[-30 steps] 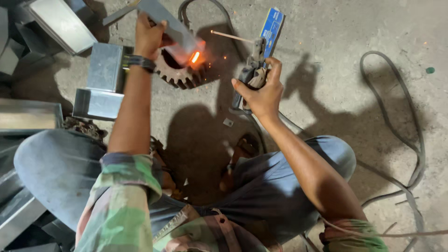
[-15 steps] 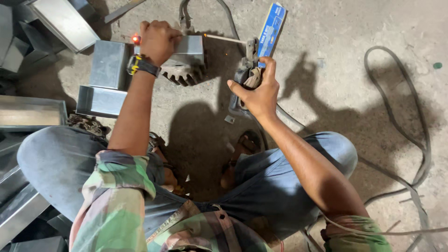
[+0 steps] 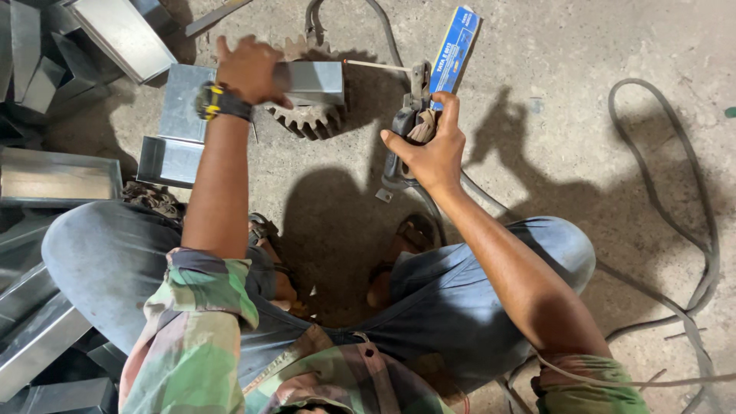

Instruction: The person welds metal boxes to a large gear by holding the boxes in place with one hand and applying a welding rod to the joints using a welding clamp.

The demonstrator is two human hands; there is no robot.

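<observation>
Loose cable [image 3: 694, 192], stacked metal channels [image 3: 46, 176]

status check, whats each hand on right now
Left hand gripping a short steel box section laid on the toothed gear. Right hand gripping the electrode holder, rod pointing at the section. Cable looped on the floor, right side.

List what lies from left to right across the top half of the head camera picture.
Pile of metal channel pieces → left hand on a short steel tube → toothed gear → right hand gripping the welding holder → blue electrode packet → looping cable.
</observation>
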